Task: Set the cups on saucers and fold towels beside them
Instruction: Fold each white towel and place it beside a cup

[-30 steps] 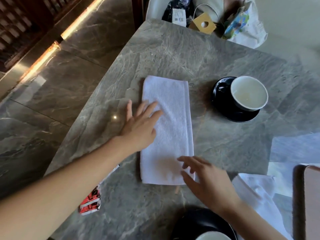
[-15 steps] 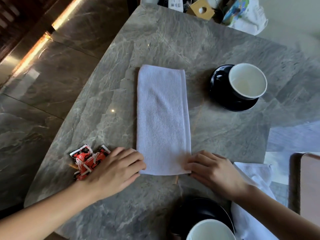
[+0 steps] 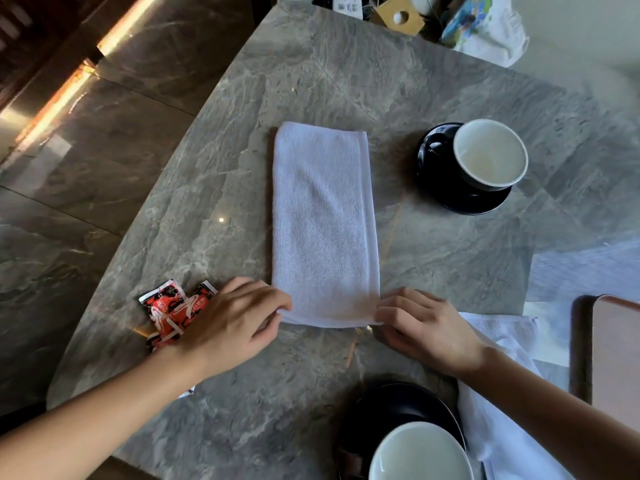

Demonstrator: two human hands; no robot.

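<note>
Head view. A white towel [image 3: 323, 223] lies flat on the grey tabletop [image 3: 346, 81], folded into a narrow strip. Its long axis runs from the near edge toward the far edge, straight away from the person. The left hand [image 3: 228, 323] is at the strip's near left corner and the right hand [image 3: 426, 327] at its near right corner. Each has its fingers curled in on the hem and appears to pinch it (the fingertips are partly hidden behind the knuckles).

Both hands hold the same short end, one on each side and equally close. The far short end lies free, well apart from either hand. The next fold seems to turn on this: the near end would be carried along the long axis to meet the far end, with both corners travelling together so the hems line up.

A cup [image 3: 490, 154] on a dark saucer [image 3: 436, 174] stands toward the right edge, near the strip's far right corner but not touching it, so a halved towel would end up beside it. A second cup [image 3: 419, 452] sits on its own saucer at the near edge, between the forearms. A spare cloth [image 3: 502, 341] lies under the right wrist. Red packets [image 3: 169, 306] lie by the left edge, partly covered by the left wrist.
</note>
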